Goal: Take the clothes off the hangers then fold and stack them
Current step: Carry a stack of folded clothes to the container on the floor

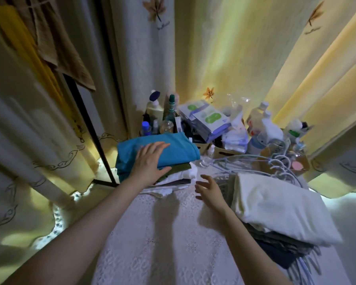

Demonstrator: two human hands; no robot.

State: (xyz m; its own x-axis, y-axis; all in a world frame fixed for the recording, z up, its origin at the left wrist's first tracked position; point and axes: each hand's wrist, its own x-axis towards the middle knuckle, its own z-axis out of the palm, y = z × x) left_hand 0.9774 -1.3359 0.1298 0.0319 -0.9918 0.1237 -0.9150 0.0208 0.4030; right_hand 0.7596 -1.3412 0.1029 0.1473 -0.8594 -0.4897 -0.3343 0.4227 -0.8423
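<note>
Dim room, daylight glowing yellow through the curtains (224, 58) beyond the fingertips. Both forearms throw soft shadows on the lace tablecloth (162, 243) below the fingers. Wide-angle lens bends the edges; right hand (209, 189) slightly motion-blurred, corners soft.

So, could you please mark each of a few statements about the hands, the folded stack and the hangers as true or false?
1. The left hand lies flat on the folded blue garment. True.
2. The blue garment is at the bottom of the folded stack. False: it is on top, above olive and white pieces.
3. The right hand grips a hanger. False: it is open and empty above the tablecloth.
4. Empty white hangers lie on the table behind the cream garment. True.
5. The cream garment lies to the left of the blue one. False: it lies to the right, on a darker pile.
</note>
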